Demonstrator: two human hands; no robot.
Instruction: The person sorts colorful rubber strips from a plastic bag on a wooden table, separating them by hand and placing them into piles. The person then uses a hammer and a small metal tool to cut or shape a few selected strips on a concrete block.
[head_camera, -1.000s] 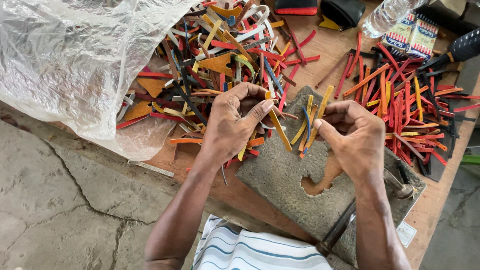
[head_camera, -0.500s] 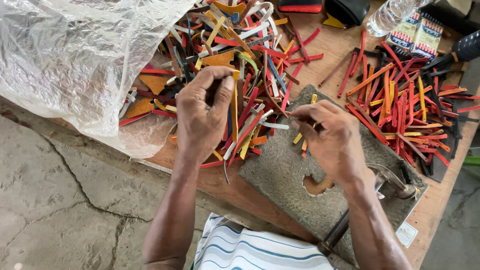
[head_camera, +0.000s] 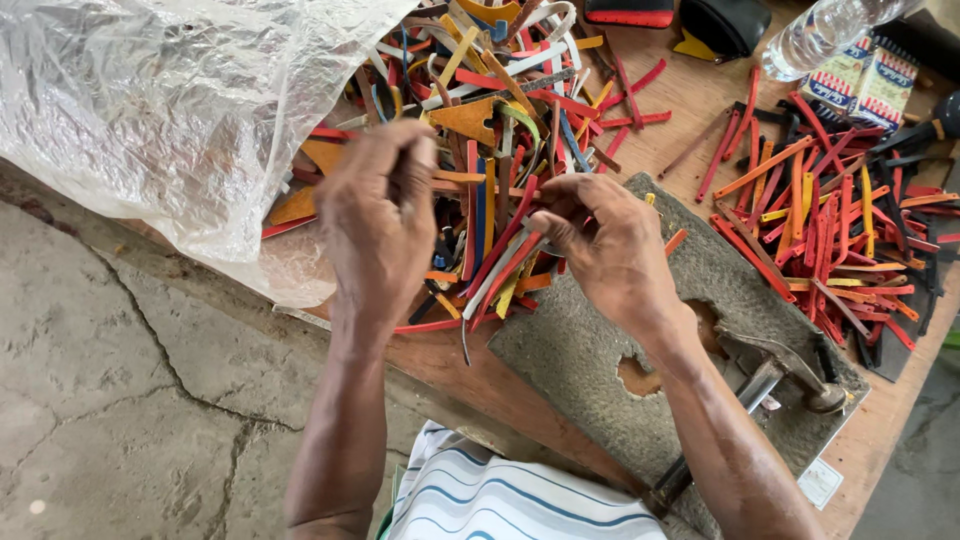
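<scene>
L hand (head_camera: 378, 215) over near-left edge of strip pile (head_camera: 500, 130), fingers curled shut on a few strips, exact grip hidden by knuckles. R hand (head_camera: 605, 250) pinching red strip (head_camera: 505, 240) at its far end, thumb + forefinger pressed. Strip long axis runs near-left to far-right, free end pointing near-left. Tip: pinch near strip end, draw along axis, not sideways, else neighbours snag. Grey pad (head_camera: 640, 330) + hammer (head_camera: 770, 375) just right.

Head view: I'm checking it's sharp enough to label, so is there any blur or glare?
Head view: even daylight, soft shadows; left hand and right hand slightly motion-blurred; white glare on the plastic bag; coloured strips stay sharp.
</scene>
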